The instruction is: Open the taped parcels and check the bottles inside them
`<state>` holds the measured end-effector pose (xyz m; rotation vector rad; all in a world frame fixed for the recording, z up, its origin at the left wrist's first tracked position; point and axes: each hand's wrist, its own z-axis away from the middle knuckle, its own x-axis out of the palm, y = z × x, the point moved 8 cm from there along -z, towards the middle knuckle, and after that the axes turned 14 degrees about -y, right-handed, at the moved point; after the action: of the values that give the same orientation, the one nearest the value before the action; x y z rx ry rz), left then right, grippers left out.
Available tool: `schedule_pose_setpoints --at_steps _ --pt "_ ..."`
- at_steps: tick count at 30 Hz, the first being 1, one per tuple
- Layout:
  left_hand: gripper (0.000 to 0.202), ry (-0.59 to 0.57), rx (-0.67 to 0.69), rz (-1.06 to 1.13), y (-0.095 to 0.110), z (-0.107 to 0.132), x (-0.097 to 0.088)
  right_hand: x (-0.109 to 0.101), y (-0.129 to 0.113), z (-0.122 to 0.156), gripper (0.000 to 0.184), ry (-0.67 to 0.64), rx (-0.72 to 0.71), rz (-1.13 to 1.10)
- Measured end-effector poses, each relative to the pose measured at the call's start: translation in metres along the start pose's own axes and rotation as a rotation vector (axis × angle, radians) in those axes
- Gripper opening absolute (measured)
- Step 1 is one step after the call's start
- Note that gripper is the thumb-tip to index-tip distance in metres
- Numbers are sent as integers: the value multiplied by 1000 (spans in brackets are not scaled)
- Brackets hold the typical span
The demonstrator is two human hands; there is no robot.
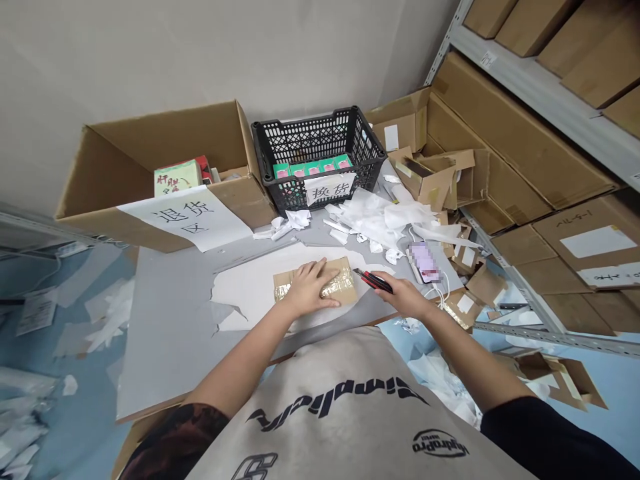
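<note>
A flat cardboard box [343,275] with shiny clear tape across it lies on a torn white sheet [235,287] on the grey table [165,320]. My left hand [311,287] rests flat on top of the box, fingers spread. In my right hand [405,295] is a red and black utility knife [376,280], gripped by its handle. Its blade tip points left, close to the box's right edge; whether it touches the box I cannot tell.
Behind stand an open carton [150,143] with a paper sign and a black crate [320,123] holding several green boxes. Crumpled white paper [375,217] and a phone [424,262] with a cable lie at the right. Cartons fill the shelf [530,80] and clutter the right side.
</note>
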<state>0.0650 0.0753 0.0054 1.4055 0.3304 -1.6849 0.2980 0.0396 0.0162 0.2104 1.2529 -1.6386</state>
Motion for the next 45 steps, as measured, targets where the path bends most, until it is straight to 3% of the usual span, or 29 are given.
schedule_pose_setpoints --at_steps 2,7,11,23,34,45 --pt "89 -10 -38 28 -9 2 -2 5 -13 -4 47 8 -62 155" --pt "98 -75 -109 17 -20 8 7 17 -24 -7 46 -43 57 535" --pt "108 -67 -135 0 -20 10 14 18 -40 -9 47 -83 47 674" --pt "113 -56 -166 -49 -20 11 8 -14 -79 -33 48 -266 -13 920" --pt "115 -21 -135 -14 -24 10 13 13 -67 -5 49 -85 127 887" --pt "108 -1 -121 5 -21 14 9 18 -69 5 50 -29 205 733"
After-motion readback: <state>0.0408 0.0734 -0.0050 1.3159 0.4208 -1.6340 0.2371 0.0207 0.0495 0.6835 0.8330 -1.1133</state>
